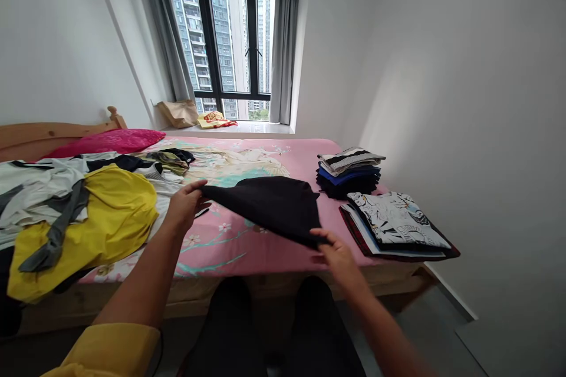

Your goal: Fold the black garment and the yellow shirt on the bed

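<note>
Bed (256, 258): marked this a home bedroom
Pillow (112, 140): lay by the headboard (26, 140)
Window (230, 41): stood curtained, toward eleven o'clock

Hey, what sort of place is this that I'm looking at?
Most likely a bedroom, probably in a high-rise flat: there's a wooden headboard, a pink floral bedsheet spread over the bed, and a window looking out on tower blocks.

The cloth (278, 206) is black, the bedsheet (247, 252) floral pink, the pillow (112, 140) magenta.
</note>
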`<state>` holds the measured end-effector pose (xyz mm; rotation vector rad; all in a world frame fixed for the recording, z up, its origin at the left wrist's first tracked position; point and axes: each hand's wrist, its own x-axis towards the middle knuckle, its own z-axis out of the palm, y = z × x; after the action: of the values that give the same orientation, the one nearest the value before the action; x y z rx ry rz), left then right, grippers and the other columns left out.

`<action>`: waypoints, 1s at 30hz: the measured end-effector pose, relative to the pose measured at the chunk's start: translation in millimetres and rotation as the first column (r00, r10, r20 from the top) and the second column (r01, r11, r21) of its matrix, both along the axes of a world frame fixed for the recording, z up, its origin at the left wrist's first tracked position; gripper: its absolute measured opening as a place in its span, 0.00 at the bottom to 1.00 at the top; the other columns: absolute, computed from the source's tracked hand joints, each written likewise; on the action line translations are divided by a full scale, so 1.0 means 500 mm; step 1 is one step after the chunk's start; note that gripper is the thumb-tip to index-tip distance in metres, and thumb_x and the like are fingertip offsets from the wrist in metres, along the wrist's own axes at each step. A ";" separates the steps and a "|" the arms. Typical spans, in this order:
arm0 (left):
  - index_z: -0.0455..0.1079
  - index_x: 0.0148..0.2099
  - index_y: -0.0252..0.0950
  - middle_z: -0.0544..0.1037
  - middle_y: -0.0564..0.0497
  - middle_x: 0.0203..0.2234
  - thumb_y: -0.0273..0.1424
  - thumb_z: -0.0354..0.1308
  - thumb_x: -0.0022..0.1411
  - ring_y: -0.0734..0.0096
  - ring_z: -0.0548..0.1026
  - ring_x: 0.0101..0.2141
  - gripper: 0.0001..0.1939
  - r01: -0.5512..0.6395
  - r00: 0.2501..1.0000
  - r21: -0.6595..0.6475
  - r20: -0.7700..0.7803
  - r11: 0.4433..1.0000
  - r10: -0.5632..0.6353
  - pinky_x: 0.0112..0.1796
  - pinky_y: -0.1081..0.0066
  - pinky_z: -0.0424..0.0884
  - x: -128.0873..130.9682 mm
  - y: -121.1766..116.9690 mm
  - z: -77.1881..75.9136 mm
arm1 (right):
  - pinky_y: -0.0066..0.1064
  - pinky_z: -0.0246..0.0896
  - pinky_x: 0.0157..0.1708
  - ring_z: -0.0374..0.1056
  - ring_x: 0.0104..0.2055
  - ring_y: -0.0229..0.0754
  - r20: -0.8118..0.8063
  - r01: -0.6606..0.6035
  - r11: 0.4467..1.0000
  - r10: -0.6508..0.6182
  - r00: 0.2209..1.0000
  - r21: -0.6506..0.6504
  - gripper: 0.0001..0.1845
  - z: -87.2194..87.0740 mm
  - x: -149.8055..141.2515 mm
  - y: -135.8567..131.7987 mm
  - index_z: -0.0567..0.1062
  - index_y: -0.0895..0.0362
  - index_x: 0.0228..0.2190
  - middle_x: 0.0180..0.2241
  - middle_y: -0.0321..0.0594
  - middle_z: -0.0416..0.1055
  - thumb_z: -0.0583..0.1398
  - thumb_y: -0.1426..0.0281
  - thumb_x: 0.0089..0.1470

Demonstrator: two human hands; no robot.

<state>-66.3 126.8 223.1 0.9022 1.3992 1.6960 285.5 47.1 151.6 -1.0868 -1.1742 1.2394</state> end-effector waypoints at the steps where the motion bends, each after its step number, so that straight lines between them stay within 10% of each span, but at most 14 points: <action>1: 0.69 0.47 0.34 0.75 0.52 0.26 0.20 0.53 0.52 0.77 0.74 0.23 0.19 -0.078 0.994 -0.061 0.070 0.995 0.082 0.28 0.75 0.72 -0.017 0.004 -0.043 | 0.33 0.69 0.32 0.67 0.35 0.41 0.050 -0.022 0.999 0.024 0.998 -0.038 0.21 -0.047 -0.032 -0.004 0.73 0.56 0.43 0.38 0.40 0.72 0.57 0.64 0.46; 6: 0.65 0.46 0.33 0.74 0.51 0.27 0.23 0.52 0.58 0.76 0.73 0.23 0.13 -0.191 0.951 -0.325 0.171 0.926 0.256 0.27 0.74 0.69 0.000 -0.097 -0.264 | 0.34 0.67 0.37 0.68 0.40 0.45 0.160 -0.127 0.986 0.143 0.977 -0.106 0.19 -0.228 -0.149 -0.049 0.75 0.54 0.43 0.39 0.41 0.73 0.56 0.64 0.48; 11: 0.67 0.48 0.33 0.75 0.41 0.41 0.46 0.56 0.57 0.62 0.76 0.35 0.24 0.340 0.874 -0.661 0.485 0.669 0.035 0.31 0.66 0.70 0.161 -0.243 -0.433 | 0.38 0.64 0.45 0.67 0.47 0.48 0.200 -0.154 0.977 0.182 0.963 -0.148 0.20 -0.287 -0.167 -0.081 0.73 0.55 0.46 0.43 0.43 0.72 0.55 0.63 0.51; 15: 0.70 0.39 0.32 0.78 0.45 0.32 0.44 0.62 0.52 0.63 0.76 0.35 0.19 0.550 0.720 -0.419 0.676 0.722 -0.157 0.34 0.68 0.70 0.267 -0.247 -0.447 | 0.36 0.63 0.46 0.69 0.44 0.44 0.243 -0.256 0.960 0.276 0.930 -0.113 0.19 -0.285 -0.148 -0.070 0.73 0.54 0.46 0.41 0.42 0.73 0.56 0.63 0.53; 18: 0.69 0.35 0.31 0.77 0.47 0.26 0.34 0.66 0.49 0.66 0.76 0.29 0.14 0.518 0.741 -0.398 0.652 0.757 -0.164 0.31 0.71 0.70 0.299 -0.212 -0.430 | 0.28 0.65 0.24 0.66 0.23 0.37 0.182 -0.178 0.956 0.222 0.958 -0.232 0.22 -0.280 -0.118 -0.018 0.72 0.56 0.44 0.23 0.35 0.69 0.56 0.56 0.51; 24: 0.60 0.33 0.37 0.75 0.53 0.23 0.29 0.67 0.47 0.71 0.75 0.23 0.17 0.395 0.784 -0.518 0.620 0.758 0.016 0.27 0.72 0.70 0.306 -0.216 -0.443 | 0.23 0.58 0.13 0.56 0.15 0.30 -0.052 0.183 0.917 -0.215 0.975 -0.354 0.22 -0.266 -0.042 0.196 0.65 0.56 0.30 0.19 0.27 0.59 0.58 0.50 0.46; 30: 0.55 0.30 0.38 0.70 0.58 0.17 0.28 0.66 0.49 0.74 0.71 0.19 0.18 0.359 0.776 -0.548 0.625 0.755 0.086 0.23 0.75 0.67 0.308 -0.228 -0.450 | 0.22 0.51 0.11 0.53 0.13 0.30 0.056 0.253 0.892 -0.251 0.966 -0.375 0.20 -0.256 -0.058 0.373 0.63 0.56 0.24 0.14 0.26 0.56 0.60 0.52 0.44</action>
<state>87.5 12.6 -1.7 0.0199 1.2506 1.0808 256.7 233.7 23.6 -1.4808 -0.7776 1.2850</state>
